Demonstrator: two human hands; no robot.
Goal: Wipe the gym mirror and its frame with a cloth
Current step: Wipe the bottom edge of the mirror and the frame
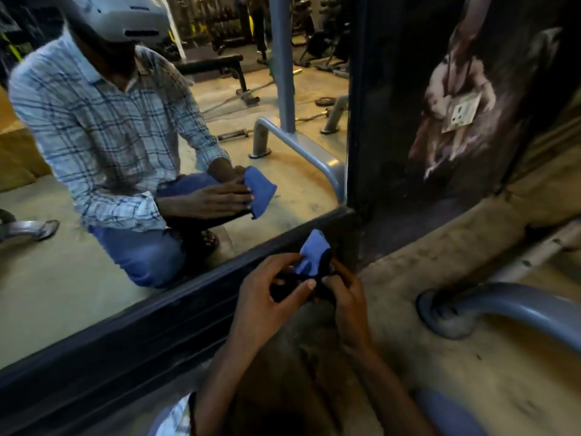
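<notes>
A blue and black cloth (311,256) is bunched between both my hands, low in front of the mirror's bottom right corner. My left hand (267,294) grips its dark lower part, thumb across the top. My right hand (345,291) pinches the cloth from the right side. The mirror (298,171) fills the upper left and reflects a crouching person holding the same cloth. Its dark frame (157,313) runs diagonally along the floor, with an upright side (355,121) at the corner. Neither hand touches the glass or frame.
A grey metal machine leg (503,306) is bolted to the dusty floor at right. A dark poster wall with a white socket (462,113) stands right of the mirror. Gym benches, bars and weight plates appear in the reflection.
</notes>
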